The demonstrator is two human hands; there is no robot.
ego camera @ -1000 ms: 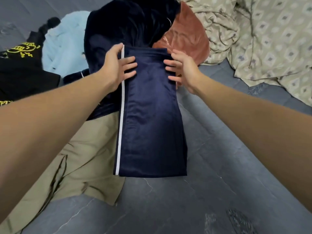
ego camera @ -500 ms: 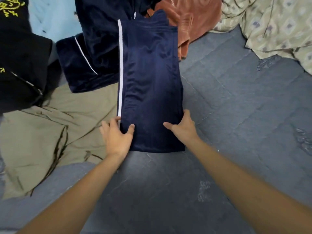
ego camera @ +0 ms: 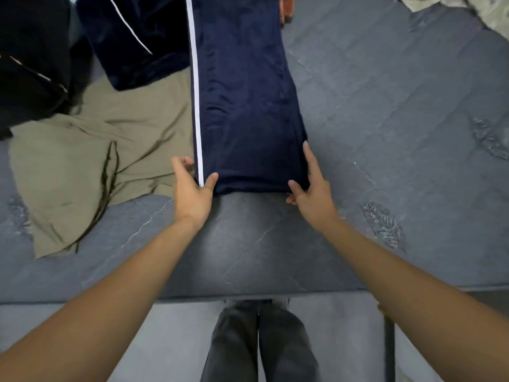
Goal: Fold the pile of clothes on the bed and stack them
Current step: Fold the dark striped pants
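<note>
Navy trousers with a white side stripe (ego camera: 248, 106) lie folded lengthwise on the grey mattress (ego camera: 385, 119), running away from me. My left hand (ego camera: 192, 191) pinches their near left corner, thumb on top by the stripe and fingers under the edge. At the near right corner, my right hand (ego camera: 309, 188) pinches the hem too, with the thumb on top and the index finger lying straight along the side edge. The trousers' far end is cut off by the top of the view.
A khaki garment (ego camera: 91, 150) lies spread to the left, partly under the trousers. Behind it sit another navy piece (ego camera: 132, 42) and a black garment (ego camera: 30, 64). A patterned blanket (ego camera: 490, 15) is at far right. The mattress edge (ego camera: 248, 295) runs below my hands.
My hands went from the far end of the trousers to the near hem and now pinch its corners. The view has tilted down, showing the bed edge and my legs.
</note>
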